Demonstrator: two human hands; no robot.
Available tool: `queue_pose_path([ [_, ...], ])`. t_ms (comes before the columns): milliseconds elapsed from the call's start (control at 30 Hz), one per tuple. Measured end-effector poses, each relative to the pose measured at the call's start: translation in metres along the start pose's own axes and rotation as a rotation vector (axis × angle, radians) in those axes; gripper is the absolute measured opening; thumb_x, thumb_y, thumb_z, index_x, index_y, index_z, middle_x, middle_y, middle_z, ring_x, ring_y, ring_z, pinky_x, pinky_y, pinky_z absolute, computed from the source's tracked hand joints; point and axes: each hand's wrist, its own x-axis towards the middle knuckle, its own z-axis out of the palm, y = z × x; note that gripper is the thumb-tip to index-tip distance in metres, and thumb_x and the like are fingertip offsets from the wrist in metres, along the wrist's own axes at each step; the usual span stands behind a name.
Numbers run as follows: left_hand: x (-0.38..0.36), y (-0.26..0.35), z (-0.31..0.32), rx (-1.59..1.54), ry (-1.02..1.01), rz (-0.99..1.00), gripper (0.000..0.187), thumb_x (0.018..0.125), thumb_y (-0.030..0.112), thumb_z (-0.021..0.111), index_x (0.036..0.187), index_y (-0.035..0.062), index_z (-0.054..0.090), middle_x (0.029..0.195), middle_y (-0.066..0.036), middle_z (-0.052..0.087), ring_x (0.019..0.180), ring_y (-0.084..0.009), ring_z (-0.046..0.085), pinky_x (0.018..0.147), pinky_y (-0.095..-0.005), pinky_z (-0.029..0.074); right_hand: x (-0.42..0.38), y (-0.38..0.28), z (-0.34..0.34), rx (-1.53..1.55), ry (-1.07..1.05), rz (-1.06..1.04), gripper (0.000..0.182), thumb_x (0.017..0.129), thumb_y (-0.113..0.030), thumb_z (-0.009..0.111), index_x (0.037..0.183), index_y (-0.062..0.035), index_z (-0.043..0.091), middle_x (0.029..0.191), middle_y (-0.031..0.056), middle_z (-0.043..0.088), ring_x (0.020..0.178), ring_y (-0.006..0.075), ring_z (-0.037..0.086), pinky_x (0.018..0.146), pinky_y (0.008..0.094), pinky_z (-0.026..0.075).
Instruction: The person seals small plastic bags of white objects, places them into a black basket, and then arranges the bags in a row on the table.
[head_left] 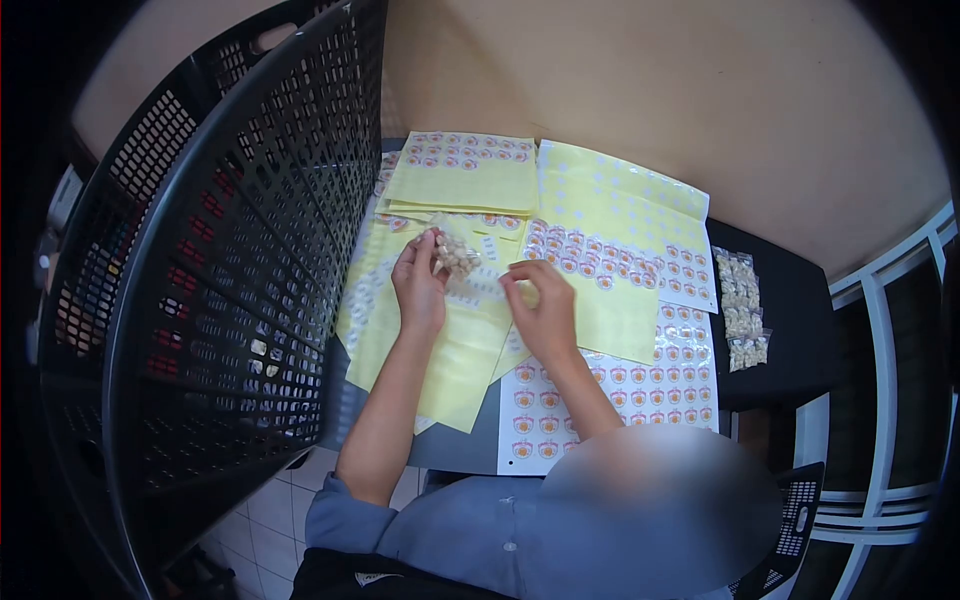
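Cream pieces (452, 248) are held in a plastic bag (467, 264), seemingly light, pliable, slippery and best gripped by its edge, pinched by the left hand (421, 275) above the yellow sheets (465, 362), over which the right hand (545, 308) is curled, contents unclear.

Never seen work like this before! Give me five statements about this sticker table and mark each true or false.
1. The left hand holds a clear bag of pale pieces. True.
2. The right hand grips that bag too. False: it is apart from the bag, to its right.
3. A black perforated crate stands to the person's left. True.
4. The group of filled bags lies to the person's left. False: it is on the dark surface to the right.
5. The white sheet nearest the person has no stickers. False: it carries rows of them.
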Motion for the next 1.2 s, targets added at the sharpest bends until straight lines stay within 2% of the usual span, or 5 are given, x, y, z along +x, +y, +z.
queue_pose_path([
  [100, -0.019, -0.003, 0.01, 0.123, -0.03, 0.016, 0.012, 0.085, 0.017, 0.051, 0.089, 0.006, 0.054, 0.088, -0.002, 0.056, 0.08, -0.0089, 0.054, 0.068, -0.0266, 0.046, 0.001, -0.003, -0.008, 0.296, 0.359, 0.046, 0.003, 0.071, 0.003, 0.06, 0.074, 0.0019, 0.059, 0.078, 0.0087, 0.057, 0.065, 0.0147, 0.058, 0.056, 0.0237, 0.049],
  [200, -0.037, -0.008, 0.021, 0.201, -0.076, -0.015, 0.01, 0.085, 0.017, 0.051, 0.086, 0.0077, 0.054, 0.088, -0.001, 0.056, 0.081, -0.008, 0.053, 0.068, -0.0265, 0.047, -0.002, -0.008, -0.008, 0.142, 0.464, -0.161, 0.007, 0.07, 0.003, 0.061, 0.075, 0.0006, 0.059, 0.079, 0.0087, 0.057, 0.064, 0.016, 0.059, 0.054, 0.0239, 0.049],
  [600, -0.059, -0.019, 0.027, 0.112, -0.211, -0.271, 0.013, 0.087, 0.017, 0.045, 0.092, 0.0073, 0.053, 0.101, -0.003, 0.055, 0.091, -0.009, 0.052, 0.075, -0.0273, 0.045, -0.008, 0.0, -0.005, -0.134, 0.394, -0.343, 0.014, 0.066, 0.002, 0.065, 0.079, -0.0005, 0.062, 0.079, 0.0087, 0.059, 0.066, 0.018, 0.06, 0.055, 0.0243, 0.05],
  [900, -0.055, -0.021, 0.024, 0.112, -0.223, -0.244, 0.014, 0.087, 0.016, 0.047, 0.09, 0.0034, 0.053, 0.105, -0.007, 0.053, 0.09, -0.0104, 0.051, 0.073, -0.0273, 0.047, -0.005, 0.003, -0.003, -0.186, 0.347, -0.419, 0.016, 0.063, 0.003, 0.065, 0.078, 0.0, 0.062, 0.079, 0.0083, 0.06, 0.068, 0.0193, 0.06, 0.056, 0.0259, 0.049],
  [1200, -0.047, -0.019, 0.018, 0.189, -0.17, -0.164, 0.017, 0.085, 0.016, 0.05, 0.093, 0.0013, 0.054, 0.095, -0.007, 0.057, 0.076, -0.0087, 0.055, 0.064, -0.0199, 0.046, -0.005, 0.0, -0.008, -0.293, 0.173, -0.391, 0.019, 0.064, -0.01, 0.065, 0.082, -0.0061, 0.062, 0.092, 0.0031, 0.059, 0.09, 0.0239, 0.052, 0.074, 0.0332, 0.044],
])
